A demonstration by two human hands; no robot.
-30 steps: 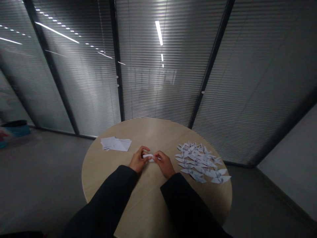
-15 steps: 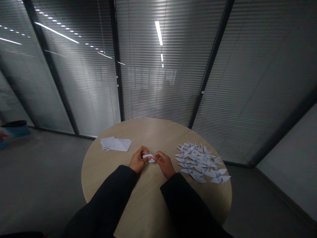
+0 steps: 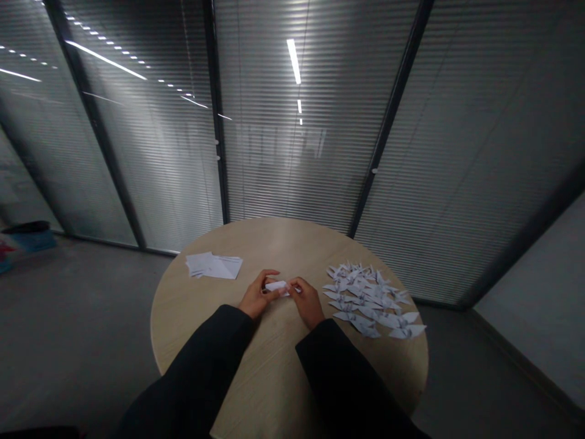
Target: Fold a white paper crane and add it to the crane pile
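I've got my left hand (image 3: 258,297) and right hand (image 3: 307,303) closed on a folded white paper (image 3: 277,286) over the round wooden table (image 3: 283,247), between a stack of paper sheets (image 3: 212,266) and a pile of origami cranes (image 3: 370,300).

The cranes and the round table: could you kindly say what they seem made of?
The origami cranes look like thin matte white paper, with crisp folds. The round table looks like pale wood or laminate, with faint grain.

The head camera looks forward and down.
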